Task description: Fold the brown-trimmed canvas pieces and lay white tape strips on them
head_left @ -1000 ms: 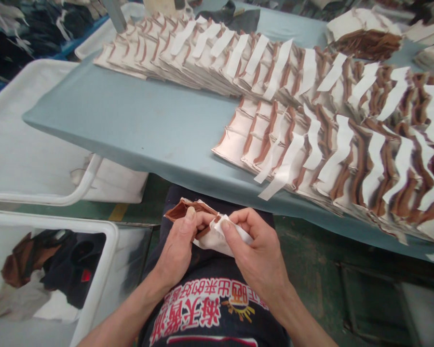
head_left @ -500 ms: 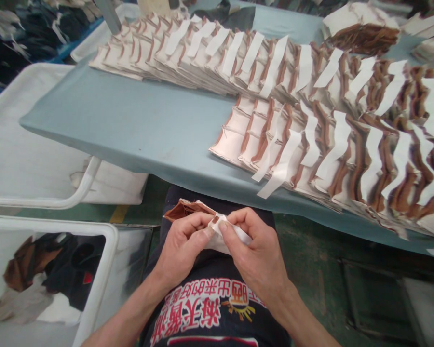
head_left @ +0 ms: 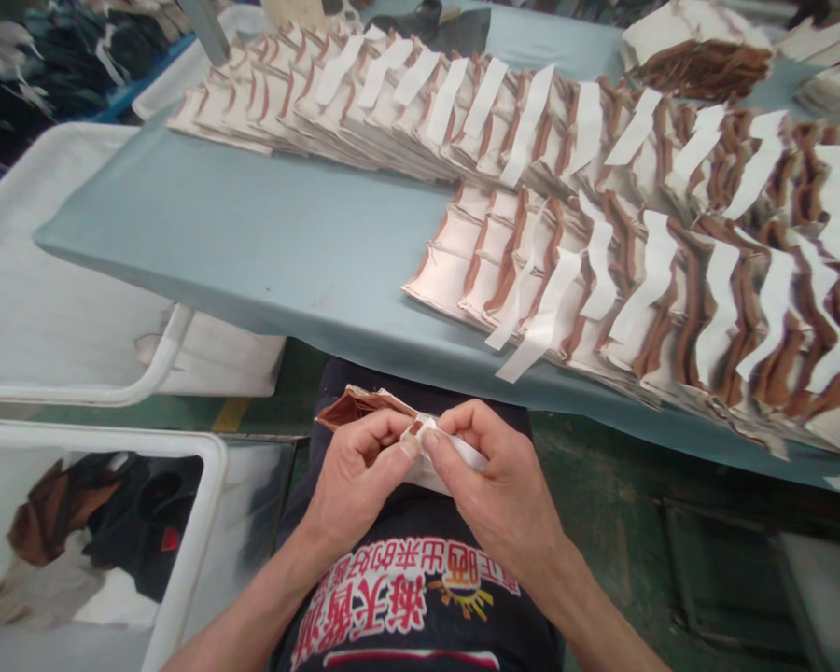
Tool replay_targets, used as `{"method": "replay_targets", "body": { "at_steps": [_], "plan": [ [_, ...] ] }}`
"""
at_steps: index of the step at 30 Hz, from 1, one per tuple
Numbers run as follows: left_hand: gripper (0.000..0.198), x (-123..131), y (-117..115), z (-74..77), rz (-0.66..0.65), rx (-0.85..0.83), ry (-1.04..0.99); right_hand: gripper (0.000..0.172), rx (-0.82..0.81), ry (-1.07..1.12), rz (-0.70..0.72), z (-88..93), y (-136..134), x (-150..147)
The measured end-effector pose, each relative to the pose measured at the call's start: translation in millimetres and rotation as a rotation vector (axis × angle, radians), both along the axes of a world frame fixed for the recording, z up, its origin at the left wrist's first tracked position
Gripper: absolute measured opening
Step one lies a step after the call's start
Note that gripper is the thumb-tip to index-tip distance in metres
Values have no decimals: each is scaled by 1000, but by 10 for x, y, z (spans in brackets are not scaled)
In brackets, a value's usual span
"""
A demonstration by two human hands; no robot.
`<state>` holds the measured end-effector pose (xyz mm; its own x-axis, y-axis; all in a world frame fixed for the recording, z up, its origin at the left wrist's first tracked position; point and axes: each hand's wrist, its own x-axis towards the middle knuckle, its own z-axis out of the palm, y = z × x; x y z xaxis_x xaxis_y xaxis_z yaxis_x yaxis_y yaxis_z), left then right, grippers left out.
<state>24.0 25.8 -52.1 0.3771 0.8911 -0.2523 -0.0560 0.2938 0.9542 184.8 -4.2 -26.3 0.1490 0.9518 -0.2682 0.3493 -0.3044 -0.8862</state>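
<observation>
While the left hand [head_left: 354,478] and right hand [head_left: 496,493] pinched a folded brown-and-white piece [head_left: 354,406] just below the near edge of the table [head_left: 252,243], a white bin [head_left: 112,434] stood below its left end; rows of pieces [head_left: 637,280] crowded the table's right, leaving its left open.

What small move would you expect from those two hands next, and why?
Likely peel the white strip away from the folded brown piece: the left hand holds that piece, the right hand pinches the strip's end close beside it, and pieces on the table show similar strips sticking out.
</observation>
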Motion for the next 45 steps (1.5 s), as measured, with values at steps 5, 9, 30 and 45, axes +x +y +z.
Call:
{"method": "replay_targets", "body": {
  "at_steps": [5,9,30,45],
  "plan": [
    [29,21,-39,-18,34,8,-1,19,6,-5,-9,5,-18,-6],
    [28,10,-75,-52,37,-18,-43,20,-17,51,-1,13,-25,11],
    [27,31,-77,23,13,-9,43,17,76,-22,-84,-41,-68,-63],
    [14,97,-60,121,53,143,247,22,28,-33,-87,-116,-106,-78]
  ]
}}
